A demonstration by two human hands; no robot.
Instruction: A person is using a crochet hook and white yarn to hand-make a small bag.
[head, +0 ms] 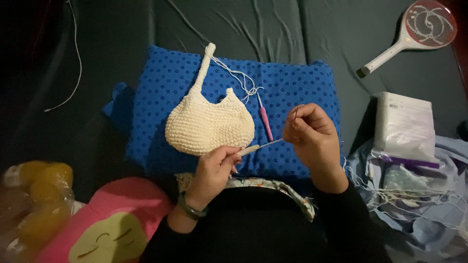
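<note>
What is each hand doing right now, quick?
Left hand: closed, pinching the end of a thick cream yarn strand.
Right hand: closed, pinching a thin needle upright; a fine thread runs between the two hands.

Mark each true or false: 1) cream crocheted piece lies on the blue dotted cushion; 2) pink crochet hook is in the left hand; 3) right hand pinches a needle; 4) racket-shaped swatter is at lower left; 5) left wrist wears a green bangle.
1) True: the cream crocheted piece lies on the blue dotted cushion.
2) False: the pink crochet hook lies on the cushion; the left hand pinches cream yarn.
3) True: the right hand pinches a thin needle.
4) False: the white racket-shaped swatter is at upper right.
5) True: a green bangle circles the left wrist.
</note>
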